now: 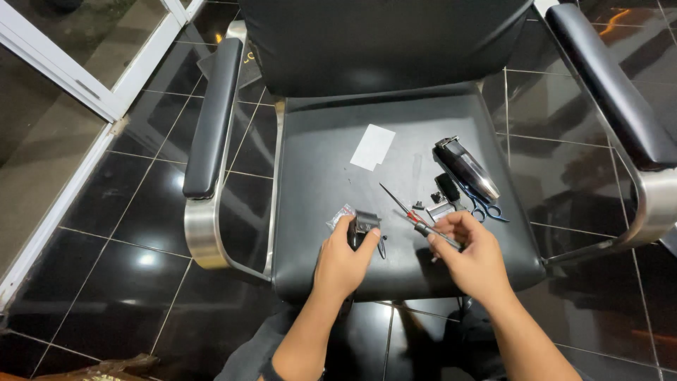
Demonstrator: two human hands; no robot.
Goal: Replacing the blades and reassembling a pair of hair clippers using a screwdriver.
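Observation:
My left hand [344, 262] grips a small black hair clipper [364, 227] over the front of a black chair seat [317, 162]. My right hand [471, 255] holds a screwdriver [412, 216] with a red handle, its thin shaft pointing up-left toward the seat's middle. A small clear packet [341, 214] lies just left of the clipper. Small black clipper parts [441, 199] lie above my right hand.
A larger silver and black clipper [469, 168] and blue scissors [488, 209] lie at the seat's right. A white paper slip [373, 147] rests mid-seat. Padded armrests [211, 120] on chrome frames flank the seat. Glossy black floor tiles surround the chair; a white-framed glass door [84, 85] is at left.

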